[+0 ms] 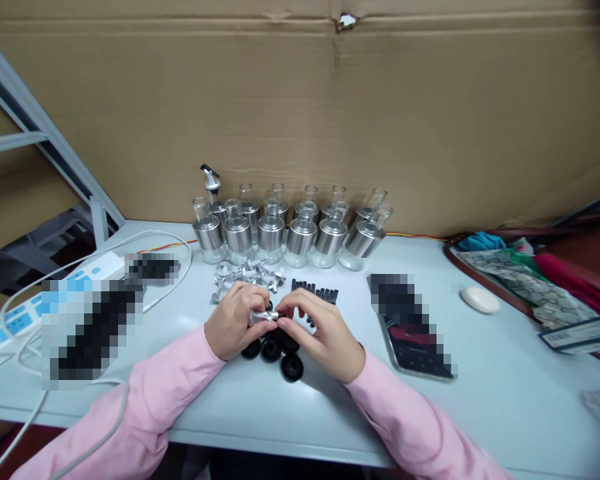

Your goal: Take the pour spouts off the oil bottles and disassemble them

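At the left of the frame a white power strip [15, 323] lies on my bench [220, 413]. Right of it, above centre, twelve glass bottles with metal sleeves stand in two rows; only the back-left one carries a pourer [211, 180], and the other necks are bare. Below them, left of centre, I see a heap of silvery parts [225, 269]. My left hand [237, 317] is just below it, fingers closed around a silvery spout piece [263, 317], which lies level at mid-frame. Under my hands sit black rings [293, 367], loose. My right hand [327, 333] meets the spout's right end, thumb and forefinger nearly together on a small dark bit [281, 315]; its exact shape is too small to tell. Behind that hand lie short black pieces [326, 294]. Farther right is a dark flat device [415, 333]. By my judgement the work is at an early stage: one pourer looks complete, and most parts remain loose.
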Demonstrator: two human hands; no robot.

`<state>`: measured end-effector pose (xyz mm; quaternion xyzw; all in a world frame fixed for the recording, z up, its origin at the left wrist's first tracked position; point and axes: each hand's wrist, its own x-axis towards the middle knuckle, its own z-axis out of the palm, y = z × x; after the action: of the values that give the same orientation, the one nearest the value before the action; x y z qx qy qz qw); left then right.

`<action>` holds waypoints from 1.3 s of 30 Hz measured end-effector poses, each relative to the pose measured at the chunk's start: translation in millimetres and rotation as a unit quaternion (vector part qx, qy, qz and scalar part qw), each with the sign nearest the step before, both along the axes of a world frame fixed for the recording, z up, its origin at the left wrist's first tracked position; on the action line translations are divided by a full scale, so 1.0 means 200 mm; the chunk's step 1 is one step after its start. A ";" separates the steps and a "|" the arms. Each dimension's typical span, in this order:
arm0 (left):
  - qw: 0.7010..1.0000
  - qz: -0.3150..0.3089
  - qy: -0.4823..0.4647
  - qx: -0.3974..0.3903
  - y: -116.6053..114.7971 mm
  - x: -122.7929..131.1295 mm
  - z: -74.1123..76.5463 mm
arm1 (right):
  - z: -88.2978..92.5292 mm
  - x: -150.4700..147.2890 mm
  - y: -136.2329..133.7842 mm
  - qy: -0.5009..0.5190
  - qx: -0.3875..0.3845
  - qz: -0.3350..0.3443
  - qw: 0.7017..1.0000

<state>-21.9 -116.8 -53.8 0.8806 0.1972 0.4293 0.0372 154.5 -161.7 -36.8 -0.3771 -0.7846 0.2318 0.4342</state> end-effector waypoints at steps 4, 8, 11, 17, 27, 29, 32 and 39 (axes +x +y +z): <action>1.000 0.011 0.024 0.008 -0.01 0.01 0.01 | -0.02 0.00 0.01 -0.050 0.009 -0.022 0.998; 0.997 0.018 0.060 0.034 -0.01 0.02 0.02 | -0.04 0.00 0.01 -0.104 0.010 -0.057 0.993; 0.996 0.024 0.061 0.053 -0.02 0.02 0.03 | -0.04 -0.01 0.01 -0.125 0.005 -0.062 0.990; 0.997 0.007 0.051 0.053 -0.02 0.03 0.02 | -0.03 -0.01 0.00 -0.124 -0.029 -0.021 0.992; 0.999 -0.017 0.028 0.036 -0.02 0.03 0.02 | -0.01 0.00 -0.02 -0.085 -0.057 -0.015 0.995; 0.998 -0.015 0.031 0.044 -0.02 0.03 0.02 | -0.01 -0.01 -0.02 -0.080 -0.062 -0.017 0.995; 0.997 0.000 0.036 0.061 -0.03 0.02 0.03 | -0.02 -0.01 -0.02 -0.079 -0.064 -0.019 0.995; 0.994 0.024 0.039 0.095 -0.04 0.02 0.04 | -0.01 0.00 -0.01 -0.076 -0.069 -0.014 0.995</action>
<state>-17.9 -124.5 -45.6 0.8910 0.1781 0.4126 -0.0648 154.3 -164.6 -39.3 -0.4335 -0.7923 0.2502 0.3490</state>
